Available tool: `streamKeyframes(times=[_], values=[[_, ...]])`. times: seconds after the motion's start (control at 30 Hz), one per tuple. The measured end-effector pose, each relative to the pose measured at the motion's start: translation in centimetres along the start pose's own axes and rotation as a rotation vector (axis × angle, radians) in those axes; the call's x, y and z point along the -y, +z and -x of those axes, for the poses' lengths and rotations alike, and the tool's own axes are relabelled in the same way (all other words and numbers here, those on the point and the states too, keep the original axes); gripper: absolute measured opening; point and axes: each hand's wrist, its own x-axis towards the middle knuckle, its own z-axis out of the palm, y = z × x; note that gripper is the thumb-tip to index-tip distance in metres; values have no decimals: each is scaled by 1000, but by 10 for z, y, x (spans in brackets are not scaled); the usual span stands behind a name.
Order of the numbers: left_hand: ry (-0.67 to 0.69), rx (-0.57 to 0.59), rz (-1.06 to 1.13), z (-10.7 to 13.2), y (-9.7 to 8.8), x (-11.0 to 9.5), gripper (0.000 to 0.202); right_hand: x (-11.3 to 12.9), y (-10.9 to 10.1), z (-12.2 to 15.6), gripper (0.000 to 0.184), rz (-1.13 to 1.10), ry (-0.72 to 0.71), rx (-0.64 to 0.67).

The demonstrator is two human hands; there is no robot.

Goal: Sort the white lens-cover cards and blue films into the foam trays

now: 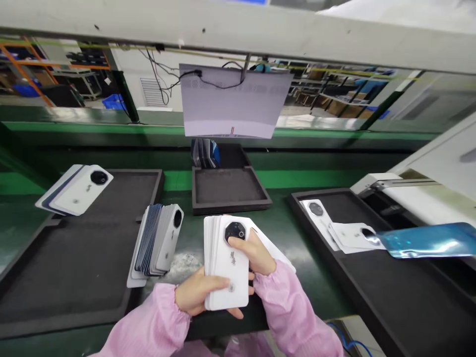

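A stack of white phone back covers [238, 270], each with a dark round camera area, stands upright between my hands above the bench. My left hand [197, 291] grips the lower left of the stack, its thumb across the front cover. At the upper right my right hand [260, 254] holds the same stack, thumb resting by the camera area. Behind my right hand, another white cover [277, 250] shows partly; whether it is held cannot be made out. Left of my hands, a row of white, grey and dark blue covers [158, 243] leans beside the left tray.
A large dark tray [67, 277] lies at left, with several covers [80, 191] at its back. A small dark tray [230, 204] is mid-back under a monitor [238, 101]. The right tray [394, 287] bears white covers [351, 235] and a shiny blue sheet [431, 240].
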Motion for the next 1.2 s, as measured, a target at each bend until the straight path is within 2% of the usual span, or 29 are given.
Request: streamKeyframes(times=[0.17, 0.27, 0.37, 0.47, 0.67, 1.0, 1.2], values=[[-12, 20, 102, 1, 2, 4, 37, -3, -10, 9, 66, -34, 150, -55], [-43, 10, 173, 2, 3, 5, 37, -3, -12, 12, 67, -63, 167, -42], [-55, -36, 179, 3, 5, 4, 32, -3, -11, 12, 63, -61, 132, -41], [-46, -56, 173, 3, 5, 4, 31, -4, -10, 11, 56, -3, 66, -98], [-36, -84, 140, 4, 1, 4, 33, -4, -10, 11, 29, 58, -8, -105], [-53, -108, 230, 1, -1, -8, 29, -9, -12, 7, 23, 136, 38, -182], [-34, -97, 213, -1, -4, -6, 40, -10, -13, 3, 28, 136, 64, -138]])
